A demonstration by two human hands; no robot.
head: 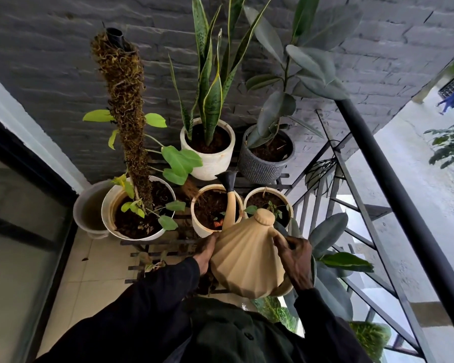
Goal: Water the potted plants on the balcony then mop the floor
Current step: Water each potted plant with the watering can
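Note:
I hold a beige ribbed watering can [247, 260] in front of me. My right hand [296, 258] grips its handle on the right side. My left hand [206, 251] supports the can's left side from below, its fingers mostly hidden. The can's long spout with a black nozzle [228, 179] reaches over the middle white pot [202, 229] of dark soil. Beside it stand a small white pot with a seedling [290, 205], a large white pot with a moss pole [108, 205], a snake plant pot [210, 163] and a grey ribbed pot with a rubber plant [257, 166].
The pots sit on a black slatted metal stand [152, 254] against a grey brick wall. An empty whitish pot [81, 213] stands at the far left. A black balcony railing [393, 179] runs along the right. A glass door frame [37, 179] bounds the left. Pale floor tiles [89, 273] lie below.

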